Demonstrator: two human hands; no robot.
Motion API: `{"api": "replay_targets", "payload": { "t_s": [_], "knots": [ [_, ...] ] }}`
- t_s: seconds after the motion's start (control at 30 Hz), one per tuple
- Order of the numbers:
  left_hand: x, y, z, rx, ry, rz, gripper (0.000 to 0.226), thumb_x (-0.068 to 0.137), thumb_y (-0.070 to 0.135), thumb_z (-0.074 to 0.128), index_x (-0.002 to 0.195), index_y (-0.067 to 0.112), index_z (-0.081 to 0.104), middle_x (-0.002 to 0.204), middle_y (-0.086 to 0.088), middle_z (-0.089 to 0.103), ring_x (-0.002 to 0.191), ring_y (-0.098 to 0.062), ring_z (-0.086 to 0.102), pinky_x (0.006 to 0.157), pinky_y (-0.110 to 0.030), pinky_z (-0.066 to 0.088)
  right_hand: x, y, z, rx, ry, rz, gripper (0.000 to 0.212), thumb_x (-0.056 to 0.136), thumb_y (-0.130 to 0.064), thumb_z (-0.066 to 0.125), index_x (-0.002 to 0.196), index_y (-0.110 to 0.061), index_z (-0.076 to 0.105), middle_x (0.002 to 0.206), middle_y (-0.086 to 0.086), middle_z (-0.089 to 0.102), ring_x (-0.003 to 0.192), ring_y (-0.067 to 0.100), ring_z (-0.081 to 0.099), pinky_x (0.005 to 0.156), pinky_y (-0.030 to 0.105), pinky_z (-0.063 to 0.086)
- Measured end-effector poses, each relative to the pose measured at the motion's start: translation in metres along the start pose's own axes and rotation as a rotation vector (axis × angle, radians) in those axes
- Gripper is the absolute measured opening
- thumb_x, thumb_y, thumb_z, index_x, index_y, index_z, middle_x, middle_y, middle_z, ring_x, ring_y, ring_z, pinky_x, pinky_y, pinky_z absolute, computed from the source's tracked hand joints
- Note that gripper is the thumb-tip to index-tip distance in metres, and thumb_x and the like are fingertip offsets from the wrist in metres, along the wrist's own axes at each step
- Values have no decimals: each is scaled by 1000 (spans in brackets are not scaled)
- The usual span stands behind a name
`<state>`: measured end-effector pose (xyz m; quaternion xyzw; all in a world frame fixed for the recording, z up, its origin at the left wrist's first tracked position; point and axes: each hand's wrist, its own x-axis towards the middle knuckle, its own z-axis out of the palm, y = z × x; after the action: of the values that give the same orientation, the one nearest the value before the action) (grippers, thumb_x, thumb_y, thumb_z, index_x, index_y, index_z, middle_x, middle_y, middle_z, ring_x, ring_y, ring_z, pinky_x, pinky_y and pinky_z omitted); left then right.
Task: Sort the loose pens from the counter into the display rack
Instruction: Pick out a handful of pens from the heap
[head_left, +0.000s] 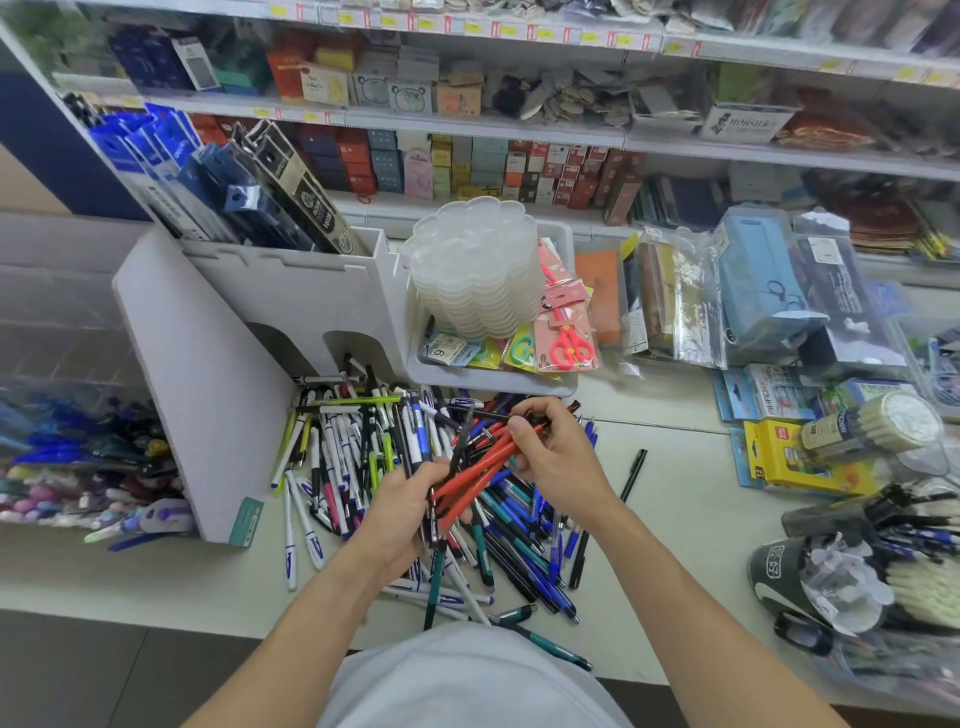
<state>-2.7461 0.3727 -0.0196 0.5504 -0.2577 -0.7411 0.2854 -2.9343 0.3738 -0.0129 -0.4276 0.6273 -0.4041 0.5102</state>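
A big heap of loose pens (353, 457), white, blue, black, green and pink, covers the white counter (691, 509) in front of me. My left hand (402, 512) grips a bundle of red and dark pens (475, 475) above the heap. My right hand (553, 452) pinches the upper ends of that bundle, a red pen under its fingertips. The white display rack (291, 306) stands behind the heap on the left, with arched openings at its base and boxed pens in its top slots.
A white tray (493, 382) with stacked clear palettes and pink scissors sits behind the heap. A single black pen (634, 475) lies right of my right hand. Packaged stationery crowds the right; bins of pens (78, 467) sit left of the rack. Shelves rise behind.
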Motion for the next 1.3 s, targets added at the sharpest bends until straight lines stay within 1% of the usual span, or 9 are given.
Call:
{"api": "replay_targets", "payload": {
  "t_s": [0.1,0.27,0.4,0.47,0.63,0.77,0.87,1.07,1.3],
  "knots": [
    [-4,2,2,28,-20,30,25,100,23,59,110,0,57,79,-16,70,61,-25,66,54,-32,52,-2,-4,-6,35,-18,7,3,105,-17,53,106,-19,55,85,14,62,66,21,54,59,35,48],
    [-17,-2,3,131,-51,86,27,103,21,53,111,-4,57,66,-12,60,44,-14,52,41,-21,38,-3,-8,-17,47,-4,-19,5,105,-13,53,108,-16,55,88,15,65,66,22,58,58,27,52],
    [-21,-10,-7,70,-38,72,44,98,36,58,107,-7,57,52,-11,44,44,-20,34,49,-26,34,-10,-6,-23,11,-39,-58,3,104,-12,54,107,-11,54,88,16,66,68,27,62,68,36,58],
    [-25,-14,-8,40,-39,67,47,94,41,58,104,-5,58,53,-13,50,42,-19,34,48,-24,35,-15,-3,-22,-24,-57,-68,3,103,-13,56,106,-12,55,86,11,67,71,31,64,70,37,59],
    [-34,-28,-5,65,-47,88,40,106,29,47,107,-9,61,95,-25,73,39,-13,42,44,-21,41,-27,4,-15,-23,-63,-108,7,103,-11,55,101,-18,54,89,7,64,74,24,66,68,30,58],
    [-37,-40,-8,85,64,162,29,103,27,53,98,-2,59,80,-18,70,39,-15,42,45,-27,35,-35,8,-10,-39,-90,-84,4,104,-15,55,103,-18,54,92,12,68,80,32,69,73,38,60],
    [-38,-44,-10,120,138,190,37,101,29,57,98,-7,60,67,-16,59,41,-18,41,43,-27,32,-40,9,-6,-61,-106,-67,3,104,-16,55,102,-16,54,79,16,69,69,33,68,71,44,60],
    [-43,-45,-8,109,216,252,38,101,30,57,89,-6,60,67,-18,53,40,-18,42,42,-23,37,-52,10,7,-12,-126,-34,4,102,-17,60,104,-16,57,68,4,68,59,26,65,63,46,61],
    [-67,-51,-13,176,277,263,33,98,34,61,93,1,62,65,-7,57,42,-16,40,39,-25,33,-58,9,14,53,-160,6,8,99,-13,64,104,-10,58,74,11,70,68,36,70,69,47,63]
  ]
}}
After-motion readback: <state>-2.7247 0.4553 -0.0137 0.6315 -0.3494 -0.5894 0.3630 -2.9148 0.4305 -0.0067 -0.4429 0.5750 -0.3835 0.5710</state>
